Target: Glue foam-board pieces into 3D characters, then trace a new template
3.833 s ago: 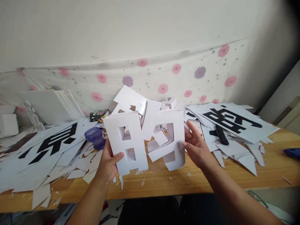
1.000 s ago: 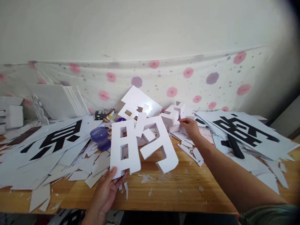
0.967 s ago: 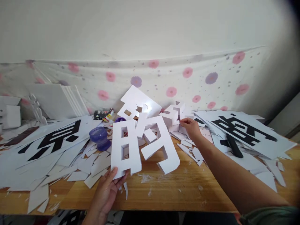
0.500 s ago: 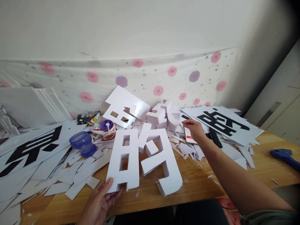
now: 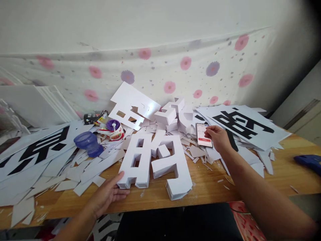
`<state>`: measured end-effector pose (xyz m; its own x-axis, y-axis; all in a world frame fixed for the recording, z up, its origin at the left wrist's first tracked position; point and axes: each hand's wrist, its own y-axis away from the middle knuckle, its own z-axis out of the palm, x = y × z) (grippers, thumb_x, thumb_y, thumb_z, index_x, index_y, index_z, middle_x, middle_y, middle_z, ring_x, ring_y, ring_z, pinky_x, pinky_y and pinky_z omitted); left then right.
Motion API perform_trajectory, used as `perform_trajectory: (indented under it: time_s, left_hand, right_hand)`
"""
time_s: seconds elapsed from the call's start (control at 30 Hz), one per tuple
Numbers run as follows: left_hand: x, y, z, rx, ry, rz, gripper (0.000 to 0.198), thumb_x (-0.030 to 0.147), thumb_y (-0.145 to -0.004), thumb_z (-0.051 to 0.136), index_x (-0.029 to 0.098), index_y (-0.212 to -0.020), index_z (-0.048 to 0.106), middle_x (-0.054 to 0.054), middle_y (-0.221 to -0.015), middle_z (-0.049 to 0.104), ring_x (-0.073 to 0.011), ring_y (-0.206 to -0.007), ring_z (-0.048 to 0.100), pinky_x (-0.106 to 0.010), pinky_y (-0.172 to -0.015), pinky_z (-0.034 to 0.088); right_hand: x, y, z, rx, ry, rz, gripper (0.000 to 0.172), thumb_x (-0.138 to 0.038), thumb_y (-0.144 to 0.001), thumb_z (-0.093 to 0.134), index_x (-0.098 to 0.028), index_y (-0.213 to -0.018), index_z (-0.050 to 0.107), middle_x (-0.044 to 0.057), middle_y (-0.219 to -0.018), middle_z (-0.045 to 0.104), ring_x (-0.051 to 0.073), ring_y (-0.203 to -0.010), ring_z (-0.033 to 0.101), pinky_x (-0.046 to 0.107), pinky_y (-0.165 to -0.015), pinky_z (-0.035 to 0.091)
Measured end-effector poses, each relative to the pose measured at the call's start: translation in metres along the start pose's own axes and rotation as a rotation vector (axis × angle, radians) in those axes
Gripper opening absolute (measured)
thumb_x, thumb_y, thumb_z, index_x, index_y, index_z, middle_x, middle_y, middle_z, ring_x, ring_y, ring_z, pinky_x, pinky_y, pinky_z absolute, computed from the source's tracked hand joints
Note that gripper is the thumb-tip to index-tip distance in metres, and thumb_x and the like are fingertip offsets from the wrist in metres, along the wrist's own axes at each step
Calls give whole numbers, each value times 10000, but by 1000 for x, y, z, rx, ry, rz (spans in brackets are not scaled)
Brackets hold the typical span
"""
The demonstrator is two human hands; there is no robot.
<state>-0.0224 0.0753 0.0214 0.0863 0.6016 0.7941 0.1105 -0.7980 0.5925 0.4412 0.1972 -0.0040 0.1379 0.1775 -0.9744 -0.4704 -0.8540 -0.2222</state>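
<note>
table [image 5: 208, 189] bears white character [image 5: 163, 163] lengthwise, top away, left hand [image 5: 109, 193] loose, right hand [image 5: 220, 138] pinched.

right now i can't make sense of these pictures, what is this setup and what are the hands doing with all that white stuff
There is no machine here: you see a person's two bare hands. Every picture comes from one camera worn on the head, looking forward and down.

On the wooden table sits a thick white cut-out character. The left hand touches its lower left corner; whether it grips is hard to tell. The right hand has its fingers at a phone with a lit screen.

Around them are white scraps, sheets printed with black characters, such as the one at right, and a see-through bluish-purple container.
</note>
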Motion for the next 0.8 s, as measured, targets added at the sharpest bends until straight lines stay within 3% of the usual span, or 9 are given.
perform_trajectory:
  time_s: [0.07,0.13,0.2,0.33,0.43,0.57,0.6,0.67,0.8]
  left_hand:
    - [13,-5,-16,-19,-413,102,534,651,-779,576,159,-968,664,-106,-847,737,-281,-759,700,-373,-704,555]
    - [36,-11,-26,61,-861,321,518,669,-754,554,187,-891,684,-95,-831,729,-320,-836,688,-401,-752,529]
    - [67,-19,-21,206,-1093,525,506,637,-757,547,209,-987,685,-95,-963,734,-337,-954,670,-422,-840,502]
    - [140,-41,40,275,-1063,835,638,575,-785,546,196,-1299,537,-117,-1288,630,-281,-1073,647,-357,-872,501]
    - [188,-68,104,256,-1103,921,770,574,-752,615,181,-1391,444,-142,-1425,505,-305,-1298,494,-368,-1013,427]
    - [230,-110,168,166,-1214,949,1059,604,-667,710,217,-1521,218,-162,-1607,160,-373,-1411,325,-428,-1098,343]
    - [237,-120,178,120,-1256,952,1099,602,-652,727,218,-1531,192,-163,-1616,125,-383,-1424,295,-439,-1112,323]
    - [248,-134,190,-8,-1357,981,1109,516,-604,795,230,-1521,240,-145,-1590,228,-351,-1407,328,-408,-1118,317]
    - [259,-149,188,-130,-1490,1054,1011,277,-594,801,256,-1489,330,-108,-1525,365,-298,-1363,387,-361,-1097,336]
  right_hand:
    - [-1,-3,5,-16,98,-5,248,-420,-713,653,-179,-758,620,43,-744,674,158,-677,647,322,-684,558]
    - [-5,-10,15,-34,227,-11,237,-396,-747,621,-167,-801,651,71,-795,696,199,-757,670,348,-726,551]
    - [-13,-19,30,-60,379,-29,293,-395,-770,617,-153,-921,685,105,-887,717,252,-863,678,389,-790,531]
    - [-38,-36,71,-171,679,-112,681,-489,-731,710,-160,-1311,575,168,-1237,647,342,-1150,589,432,-939,458]
    - [-52,-39,98,-292,867,-104,970,-533,-661,779,-179,-1476,390,184,-1271,622,359,-1110,607,427,-887,481]
    - [-54,-41,115,-355,1050,-27,988,-469,-725,758,-191,-1526,250,198,-1196,644,358,-1009,644,414,-790,506]
    - [-52,-42,116,-358,1079,-17,949,-430,-760,733,-190,-1529,231,198,-1185,647,356,-1003,646,413,-783,506]
    - [-50,-45,116,-366,1125,-15,838,-346,-823,666,-195,-1522,228,188,-1175,653,347,-1006,646,411,-786,505]
    - [-48,-47,111,-376,1181,-63,683,-240,-887,550,-207,-1499,248,160,-1166,664,322,-1028,643,397,-811,497]
